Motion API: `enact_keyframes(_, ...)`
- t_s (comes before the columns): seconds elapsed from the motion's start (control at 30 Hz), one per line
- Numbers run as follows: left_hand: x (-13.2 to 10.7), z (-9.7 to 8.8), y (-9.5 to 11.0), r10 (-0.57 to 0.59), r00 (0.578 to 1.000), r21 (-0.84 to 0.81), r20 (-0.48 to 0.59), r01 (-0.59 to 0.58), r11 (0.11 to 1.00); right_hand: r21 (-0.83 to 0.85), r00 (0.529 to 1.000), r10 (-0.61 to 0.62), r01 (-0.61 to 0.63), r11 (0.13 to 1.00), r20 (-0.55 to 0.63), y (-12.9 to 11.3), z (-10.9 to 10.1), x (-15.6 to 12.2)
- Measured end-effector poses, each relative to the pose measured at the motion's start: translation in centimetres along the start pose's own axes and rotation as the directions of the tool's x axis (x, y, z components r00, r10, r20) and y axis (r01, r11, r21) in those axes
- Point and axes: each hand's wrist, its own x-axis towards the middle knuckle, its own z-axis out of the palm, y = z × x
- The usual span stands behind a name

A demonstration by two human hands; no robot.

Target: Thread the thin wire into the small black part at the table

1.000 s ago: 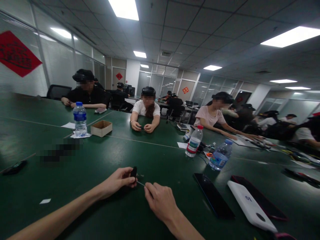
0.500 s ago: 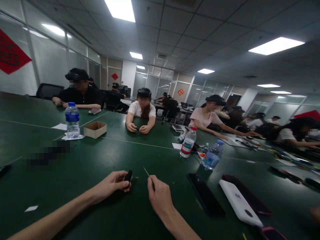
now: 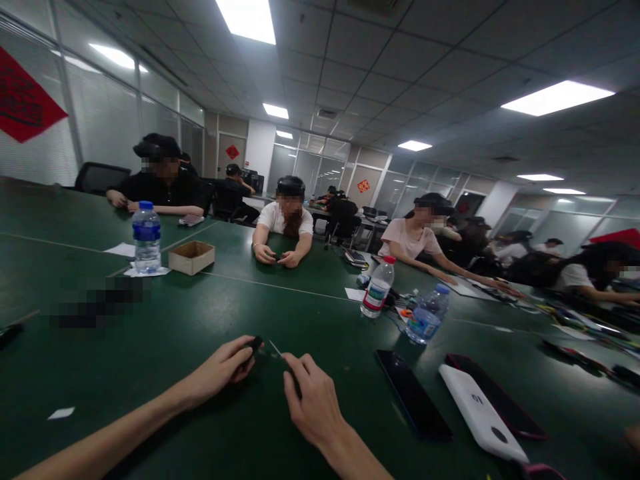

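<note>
Left hand (image 3: 223,367) on black piece (image 3: 254,345), thin pin (image 3: 275,348) in right hand (image 3: 310,400).

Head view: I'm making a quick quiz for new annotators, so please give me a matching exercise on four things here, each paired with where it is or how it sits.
Things:
1. small black object
2. thin pin
3. red-capped bottle
4. white power bank

Places or states:
A. standing upright in the middle of the table
B. pinched in the left hand
C. lying flat, to the right of both hands
D. held in the right hand

Pairs: 1-B, 2-D, 3-A, 4-C.
</note>
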Motion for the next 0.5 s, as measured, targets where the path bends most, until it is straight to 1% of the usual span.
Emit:
enact_keyframes(0.1,-0.3,0.1,-0.1,0.002,1.000,0.081,0.008,-0.002,0.997,0.037,1.000,0.003,-0.003,0.999,0.002,0.0,0.0,0.0)
enact_keyframes(0.2,-0.5,0.2,-0.3,0.013,1.000,0.121,-0.005,-0.013,0.993,0.044,1.000,0.001,-0.002,0.999,0.013,0.0,0.0,0.0)
enact_keyframes(0.33,-0.5,0.3,-0.1,0.068,0.998,0.227,0.002,-0.067,0.972,0.002,0.999,-0.013,0.013,1.000,0.040,0.1,0.1,0.1)
enact_keyframes(0.43,-0.7,0.5,0.5,0.111,0.994,0.328,-0.003,-0.104,0.939,-0.046,0.999,-0.009,0.011,0.999,0.043,0.1,0.3,0.1)
enact_keyframes(0.5,-0.9,0.6,1.0,0.140,0.990,0.359,0.001,-0.131,0.924,-0.063,0.999,0.001,0.001,0.998,0.037,0.1,0.3,0.1)
